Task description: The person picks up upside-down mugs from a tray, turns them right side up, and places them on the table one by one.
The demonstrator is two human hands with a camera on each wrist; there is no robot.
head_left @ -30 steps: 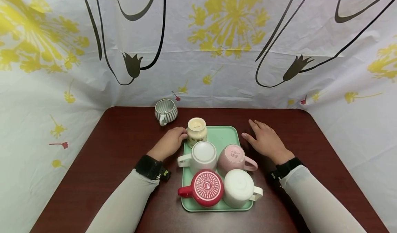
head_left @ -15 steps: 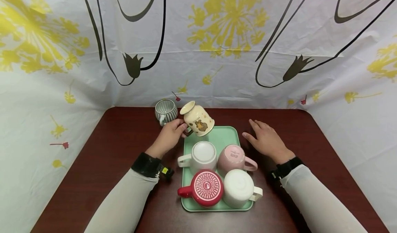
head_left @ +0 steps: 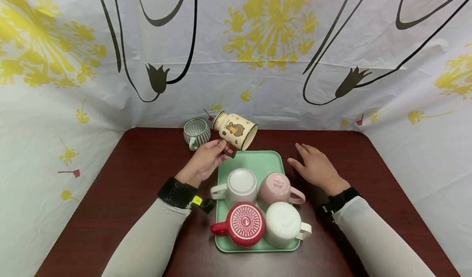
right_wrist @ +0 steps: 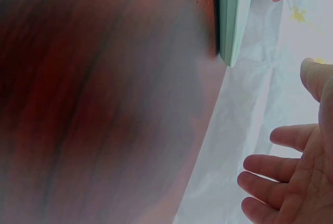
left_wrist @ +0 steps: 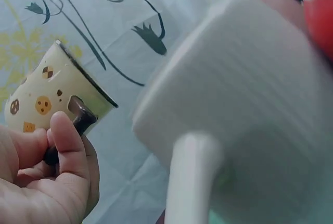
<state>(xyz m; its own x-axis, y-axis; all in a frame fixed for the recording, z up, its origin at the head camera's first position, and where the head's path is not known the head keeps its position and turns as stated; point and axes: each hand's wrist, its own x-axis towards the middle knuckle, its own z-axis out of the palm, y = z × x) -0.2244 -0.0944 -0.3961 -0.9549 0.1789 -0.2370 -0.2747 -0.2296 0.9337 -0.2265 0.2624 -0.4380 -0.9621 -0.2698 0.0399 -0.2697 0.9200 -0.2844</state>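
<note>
Left hand [head_left: 206, 160] pinches the dark handle of the cream bear mug [head_left: 236, 130] and holds it tipped on its side above the far left corner of the green tray [head_left: 263, 160]. The wrist view shows thumb and fingers [left_wrist: 67, 146] wrapped round that handle, which the head view mostly hides. Right hand [head_left: 317, 166] rests flat on the table just right of the tray, fingers spread, gripping nothing. Striped cup [head_left: 197, 132] stands beyond the tray's far left corner
</note>
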